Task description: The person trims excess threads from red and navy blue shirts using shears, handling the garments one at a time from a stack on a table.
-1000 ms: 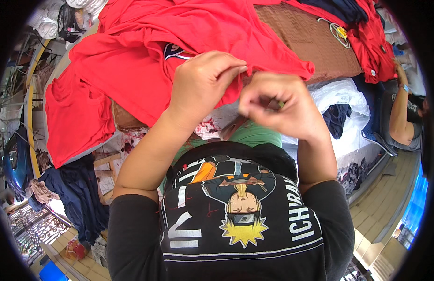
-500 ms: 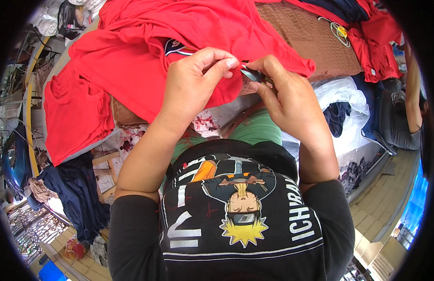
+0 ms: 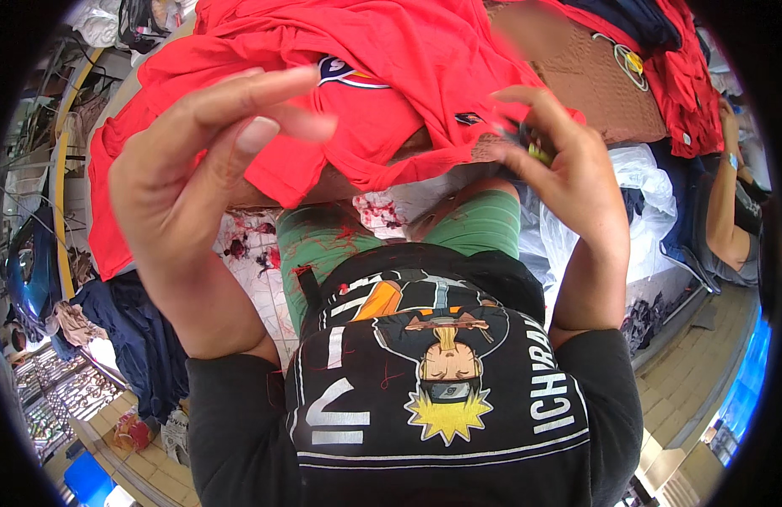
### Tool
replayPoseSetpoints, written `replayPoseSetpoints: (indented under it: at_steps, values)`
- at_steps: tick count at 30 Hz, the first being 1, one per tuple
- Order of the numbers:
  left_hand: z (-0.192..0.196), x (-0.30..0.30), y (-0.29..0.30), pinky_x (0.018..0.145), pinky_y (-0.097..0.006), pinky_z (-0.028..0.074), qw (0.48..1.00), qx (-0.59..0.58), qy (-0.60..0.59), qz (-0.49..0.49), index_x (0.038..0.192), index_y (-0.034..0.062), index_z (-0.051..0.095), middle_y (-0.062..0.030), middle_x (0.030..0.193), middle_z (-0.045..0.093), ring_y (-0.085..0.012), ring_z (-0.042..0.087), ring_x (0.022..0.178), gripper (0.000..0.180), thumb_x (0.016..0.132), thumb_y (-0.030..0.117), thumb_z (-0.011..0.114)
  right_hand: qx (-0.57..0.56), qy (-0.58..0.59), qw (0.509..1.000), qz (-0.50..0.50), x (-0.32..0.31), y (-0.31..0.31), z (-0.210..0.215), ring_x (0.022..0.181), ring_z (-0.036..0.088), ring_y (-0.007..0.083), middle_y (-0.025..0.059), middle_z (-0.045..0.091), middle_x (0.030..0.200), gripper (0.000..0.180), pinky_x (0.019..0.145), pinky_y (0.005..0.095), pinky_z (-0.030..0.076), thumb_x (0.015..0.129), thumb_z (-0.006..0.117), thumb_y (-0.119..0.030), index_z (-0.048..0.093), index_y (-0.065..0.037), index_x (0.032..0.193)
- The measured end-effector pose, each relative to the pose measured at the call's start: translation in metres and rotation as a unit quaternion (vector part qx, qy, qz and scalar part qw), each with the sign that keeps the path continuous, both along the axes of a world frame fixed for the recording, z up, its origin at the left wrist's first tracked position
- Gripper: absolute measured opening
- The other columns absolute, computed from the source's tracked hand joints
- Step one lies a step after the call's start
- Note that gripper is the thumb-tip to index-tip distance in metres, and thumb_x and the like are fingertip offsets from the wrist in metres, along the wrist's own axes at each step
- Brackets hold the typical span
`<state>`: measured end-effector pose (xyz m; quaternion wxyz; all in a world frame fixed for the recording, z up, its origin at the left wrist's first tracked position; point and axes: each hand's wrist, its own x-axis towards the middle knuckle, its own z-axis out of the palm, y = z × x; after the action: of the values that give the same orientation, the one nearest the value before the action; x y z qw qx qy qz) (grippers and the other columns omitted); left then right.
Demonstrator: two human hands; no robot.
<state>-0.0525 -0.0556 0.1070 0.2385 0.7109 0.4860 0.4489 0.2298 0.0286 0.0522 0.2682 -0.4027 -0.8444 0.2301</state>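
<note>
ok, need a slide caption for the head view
Red fabric draped ahead, left hand seemingly empty, right hand holding a small dark tool.

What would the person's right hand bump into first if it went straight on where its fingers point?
Probably the red fabric garment, around the small dark patch just left of the right hand; its height above the fabric is unclear.
</note>
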Motion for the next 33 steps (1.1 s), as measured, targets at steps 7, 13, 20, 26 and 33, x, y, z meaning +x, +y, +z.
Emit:
replayPoseSetpoints:
  at_steps: [7, 13, 20, 26, 33]
  values:
    - [-0.124, 0.002, 0.043, 0.092, -0.033, 0.047, 0.971, -0.045, 0.217, -0.087, 0.117, 0.0065, 0.063, -0.0136, 0.111, 0.065, -0.0248, 0.062, 0.103, 0.027, 0.091, 0.010, 0.057, -0.071, 0.046, 0.993, 0.080, -0.010, 0.019, -0.052, 0.073, 0.068, 0.0274, 0.0158, 0.066, 0.082, 0.023, 0.067, 0.0375, 0.051, 0.078, 0.063, 0.000, 0.063, -0.006, 0.100]
    - [-0.102, 0.009, 0.085, 0.083, -0.028, 0.046, 0.996, -0.049, 0.068, -0.027, 0.108, -0.0004, 0.061, -0.0086, 0.094, 0.063, -0.0150, 0.060, 0.089, 0.018, 0.092, 0.008, 0.058, -0.114, 0.334, 0.936, 0.011, 0.028, 0.069, 0.026, 0.061, 0.039, -0.0016, -0.0072, 0.050, 0.081, 0.016, 0.051, 0.0140, 0.029, 0.090, 0.055, 0.002, 0.056, -0.007, 0.102]
    - [-0.078, 0.020, 0.096, 0.083, -0.030, 0.046, 0.987, 0.137, -0.081, 0.006, 0.090, 0.0035, 0.053, -0.0100, 0.097, 0.059, -0.0232, 0.059, 0.091, 0.024, 0.072, -0.010, 0.061, -0.114, 0.325, 0.938, 0.028, 0.044, 0.099, 0.015, 0.072, 0.044, -0.0007, -0.0079, 0.050, 0.084, 0.015, 0.063, 0.0145, 0.036, 0.086, 0.055, 0.007, 0.055, -0.007, 0.092]
    - [-0.059, 0.042, 0.069, 0.077, -0.032, 0.049, 0.966, 0.257, 0.009, -0.028, 0.085, 0.0060, 0.056, -0.0094, 0.092, 0.063, -0.0240, 0.061, 0.084, 0.026, 0.066, -0.011, 0.063, -0.075, 0.340, 0.937, 0.023, 0.037, 0.120, 0.013, 0.070, 0.045, -0.0005, -0.0068, 0.050, 0.083, 0.019, 0.060, 0.0151, 0.038, 0.084, 0.051, 0.010, 0.056, -0.007, 0.092]
    - [-0.092, 0.119, 0.039, 0.097, -0.040, 0.043, 0.972, 0.106, 0.095, -0.185, 0.130, 0.0051, 0.052, -0.0173, 0.133, 0.051, -0.0303, 0.054, 0.117, 0.052, 0.082, 0.014, 0.068, 0.005, 0.101, 0.995, -0.003, 0.106, 0.172, 0.064, 0.058, 0.049, 0.0025, -0.0017, 0.060, 0.090, 0.028, 0.046, 0.0201, 0.039, 0.082, 0.050, 0.009, 0.057, -0.008, 0.102]
